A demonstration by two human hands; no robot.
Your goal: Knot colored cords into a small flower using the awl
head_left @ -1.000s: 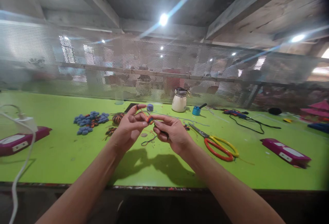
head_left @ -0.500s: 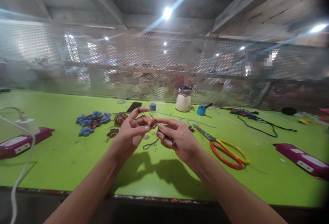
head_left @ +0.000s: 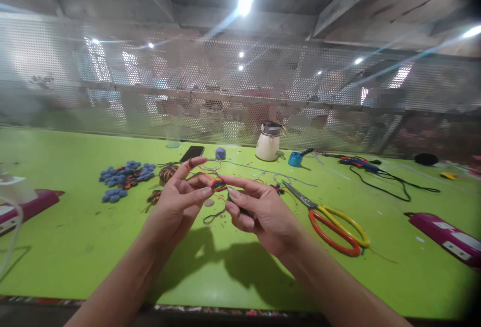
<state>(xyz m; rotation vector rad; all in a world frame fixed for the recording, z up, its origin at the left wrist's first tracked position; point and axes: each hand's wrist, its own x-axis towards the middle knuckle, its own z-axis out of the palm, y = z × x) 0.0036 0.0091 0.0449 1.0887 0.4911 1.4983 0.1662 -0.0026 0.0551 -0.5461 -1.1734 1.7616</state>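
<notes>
Between the fingertips of my left hand (head_left: 184,192) is a small crocheted piece (head_left: 218,184) in orange, red and dark multicoloured yarn. A strand of yarn winds round the raised left index finger. My right hand (head_left: 259,204) is closed at the piece's right side, holding what looks like a crochet hook, mostly hidden by the fingers. The two hands meet above the green table. Behind my left hand lie a multicoloured yarn ball (head_left: 168,173) and a small dark-and-orange crocheted piece (head_left: 154,198). A loose yarn end (head_left: 214,216) hangs below the hands.
Large scissors (head_left: 334,224) with red and yellow handles lie right. Blue crocheted flowers (head_left: 124,178) are at left. Behind are a phone (head_left: 192,153), purple yarn ball (head_left: 220,153), cream jug (head_left: 268,142), blue pot (head_left: 295,159) and corded tool (head_left: 358,164). Purple power strips (head_left: 447,234) flank the green table (head_left: 82,252).
The view has shifted a little. The yarn between my raised left index finger and the piece has loosened into a wide loop. Both hands stay together at the crocheted piece.
</notes>
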